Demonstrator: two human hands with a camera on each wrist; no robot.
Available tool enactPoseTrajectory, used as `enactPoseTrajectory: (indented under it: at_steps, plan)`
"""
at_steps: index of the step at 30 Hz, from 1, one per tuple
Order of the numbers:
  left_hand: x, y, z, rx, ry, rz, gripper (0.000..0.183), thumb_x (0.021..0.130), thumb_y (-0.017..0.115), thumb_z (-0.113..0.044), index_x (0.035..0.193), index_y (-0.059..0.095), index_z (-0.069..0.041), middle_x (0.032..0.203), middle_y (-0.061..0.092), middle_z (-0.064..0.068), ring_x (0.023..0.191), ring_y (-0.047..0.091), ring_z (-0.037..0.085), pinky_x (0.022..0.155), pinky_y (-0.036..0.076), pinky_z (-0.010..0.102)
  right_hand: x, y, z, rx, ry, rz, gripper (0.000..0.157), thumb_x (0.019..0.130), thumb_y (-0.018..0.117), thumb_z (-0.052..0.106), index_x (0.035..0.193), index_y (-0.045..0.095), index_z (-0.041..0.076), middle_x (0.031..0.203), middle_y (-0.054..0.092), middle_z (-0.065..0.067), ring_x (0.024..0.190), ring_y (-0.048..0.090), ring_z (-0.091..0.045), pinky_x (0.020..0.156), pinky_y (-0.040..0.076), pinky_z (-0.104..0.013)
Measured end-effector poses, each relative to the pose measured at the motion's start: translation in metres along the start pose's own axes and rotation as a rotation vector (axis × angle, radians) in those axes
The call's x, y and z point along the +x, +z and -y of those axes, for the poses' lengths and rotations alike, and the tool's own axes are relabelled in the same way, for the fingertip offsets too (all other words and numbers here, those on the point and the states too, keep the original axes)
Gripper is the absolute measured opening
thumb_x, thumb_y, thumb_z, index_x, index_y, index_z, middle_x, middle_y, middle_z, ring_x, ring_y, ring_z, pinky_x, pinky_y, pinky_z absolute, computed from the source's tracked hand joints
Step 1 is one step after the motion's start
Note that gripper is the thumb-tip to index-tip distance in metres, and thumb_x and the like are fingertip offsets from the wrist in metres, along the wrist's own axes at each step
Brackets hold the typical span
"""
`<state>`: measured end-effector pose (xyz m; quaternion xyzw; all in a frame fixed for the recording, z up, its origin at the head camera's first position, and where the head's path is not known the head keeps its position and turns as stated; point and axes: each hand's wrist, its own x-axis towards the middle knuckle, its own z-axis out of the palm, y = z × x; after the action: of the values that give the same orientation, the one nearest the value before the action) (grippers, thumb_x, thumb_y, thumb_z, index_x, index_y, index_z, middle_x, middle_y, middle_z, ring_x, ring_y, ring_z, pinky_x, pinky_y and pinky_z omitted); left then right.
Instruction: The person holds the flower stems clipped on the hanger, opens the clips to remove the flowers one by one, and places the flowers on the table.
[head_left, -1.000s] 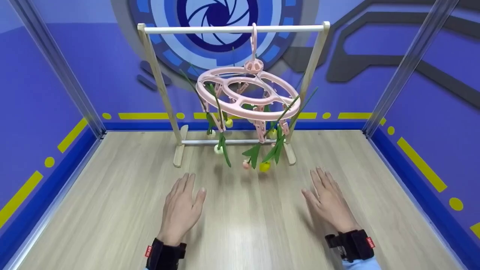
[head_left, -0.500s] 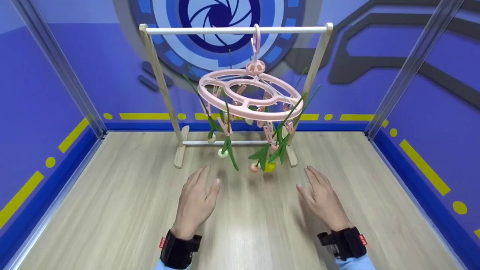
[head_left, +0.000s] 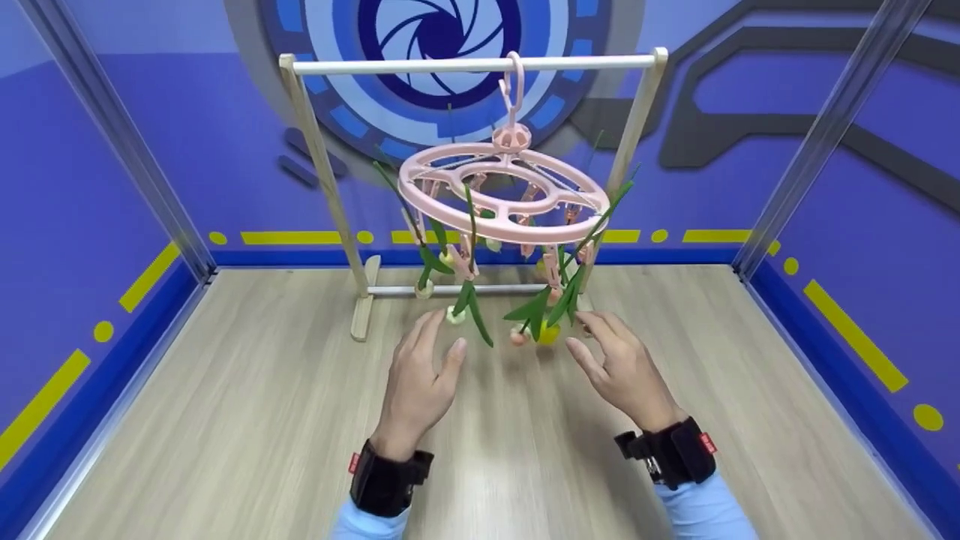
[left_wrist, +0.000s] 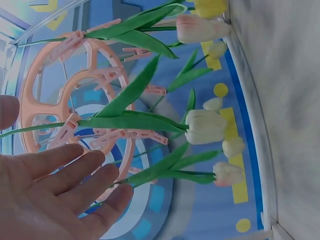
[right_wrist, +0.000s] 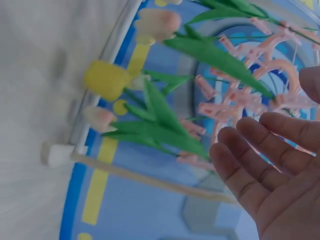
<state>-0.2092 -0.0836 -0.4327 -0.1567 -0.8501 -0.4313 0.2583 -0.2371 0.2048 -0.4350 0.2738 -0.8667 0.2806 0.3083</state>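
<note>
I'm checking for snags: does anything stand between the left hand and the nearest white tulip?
Nothing visible does: neither the head view nor the left wrist view shows any object between the left hand and the white tulip, which hangs bloom down from a pink clip.

Left hand (head_left: 418, 386) is kinda below and left of centre in the head view, right hand (head_left: 626, 367) lower right of centre, fingers loosely extended, thumbs angled inward. Light blue sleeves (head_left: 705, 510) come up from the bottom edge. Wrist cams: left palm's lower left, right palm's lower right.
</note>
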Motion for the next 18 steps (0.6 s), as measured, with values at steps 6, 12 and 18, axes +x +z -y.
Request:
enactPoseTrajectory:
  at_steps: [6,12,18]
  plan:
    - [0.011,0.013,-0.003,-0.066,-0.014,0.01,0.055,0.105,0.058,-0.028,0.15,0.048,0.003,0.153,0.049,0.021,0.142,0.046,0.038,0.116,0.036,0.055,0.024,0.003,0.014,0.072,-0.072,0.002,0.032,0.097,0.072,0.008,0.126,0.067,-0.003,0.11,0.067,-0.015,0.094,0.067,-0.023,0.078,0.059,-0.04]
    - [0.018,0.023,-0.005,-0.11,-0.011,0.006,0.06,0.104,0.059,-0.028,0.152,0.044,0.005,0.157,0.043,0.025,0.144,0.043,0.04,0.117,0.033,0.058,0.047,0.008,0.027,0.171,-0.11,0.009,0.031,0.098,0.07,0.005,0.126,0.065,-0.005,0.109,0.067,-0.016,0.091,0.068,-0.023,0.077,0.06,-0.04]
    - [0.023,0.029,-0.004,-0.164,0.007,0.001,0.062,0.103,0.062,-0.024,0.154,0.041,0.005,0.159,0.041,0.023,0.147,0.04,0.039,0.118,0.033,0.057,0.069,0.014,0.037,0.31,-0.069,0.021,0.028,0.098,0.067,0.002,0.125,0.066,-0.005,0.111,0.068,-0.016,0.095,0.069,-0.025,0.079,0.059,-0.041]
